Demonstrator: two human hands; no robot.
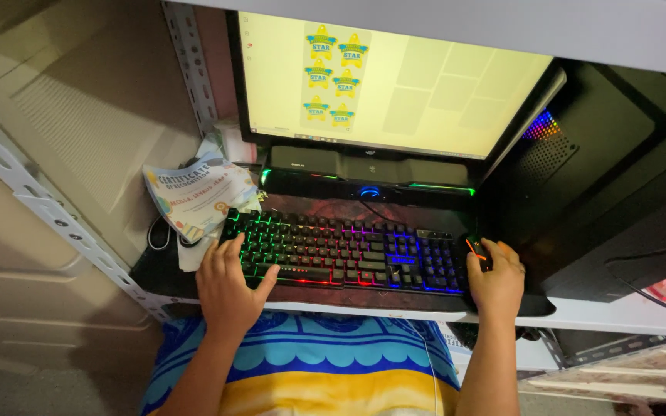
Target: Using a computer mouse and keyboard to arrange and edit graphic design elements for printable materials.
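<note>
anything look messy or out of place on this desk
One thing: a loose stack of printed papers lies crooked at the left end of the keyboard, curling against the shelf post, a cable under it. The left hand rests on the keys, the right hand on the mouse. No spills or damage.

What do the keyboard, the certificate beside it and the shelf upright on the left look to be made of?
Keyboard: apparently black plastic, with matte keys whose legends glow in rainbow backlight.
Certificate: paper or thin card with a printed face; it curls at the edges.
Shelf upright: probably painted metal; it is a pale angle bar with rows of punched slots.
The left hand rests on the keyboard.
</note>
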